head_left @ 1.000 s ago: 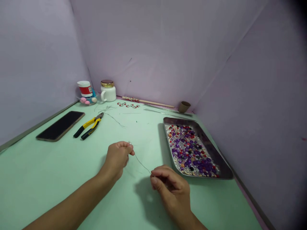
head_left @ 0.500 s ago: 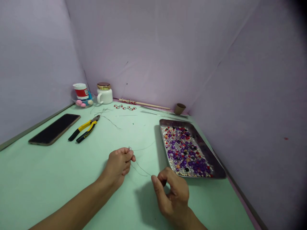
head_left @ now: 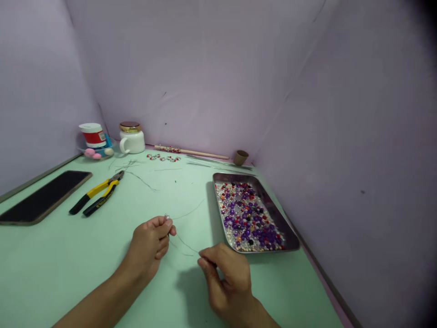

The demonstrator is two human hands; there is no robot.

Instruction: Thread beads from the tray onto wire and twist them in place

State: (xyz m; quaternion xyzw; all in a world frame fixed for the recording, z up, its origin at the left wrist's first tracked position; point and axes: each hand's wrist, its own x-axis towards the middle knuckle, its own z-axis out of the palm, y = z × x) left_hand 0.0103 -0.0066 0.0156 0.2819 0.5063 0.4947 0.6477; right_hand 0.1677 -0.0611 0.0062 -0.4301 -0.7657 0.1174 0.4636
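Observation:
My left hand [head_left: 152, 241] is closed in a pinch on a thin wire piece, with a small pale bead and a little loop of wire [head_left: 167, 217] showing above the fingertips. Thin wire ends spread from that hand: one curves up to the right, and another hangs low between the hands. My right hand [head_left: 227, 275] pinches the far end of a third wire strand [head_left: 186, 243] between thumb and forefinger. To the right of both hands lies a metal tray [head_left: 275, 200] of mixed beads [head_left: 251, 218] in purple, red, clear, black and orange.
Pliers [head_left: 99, 193] with yellow-black handles and a phone [head_left: 46, 196] lie left. Behind are a lidded white mug [head_left: 133, 139], a bowl [head_left: 81, 146] holding a red-white tub, beaded pieces [head_left: 164, 158], a wooden stick [head_left: 205, 154], loose wires and a small brown cup [head_left: 241, 157].
The view has shifted, so everything sits further left in the picture. My right thumb and forefinger have closed onto the wire's end. My left hand keeps its pinch.

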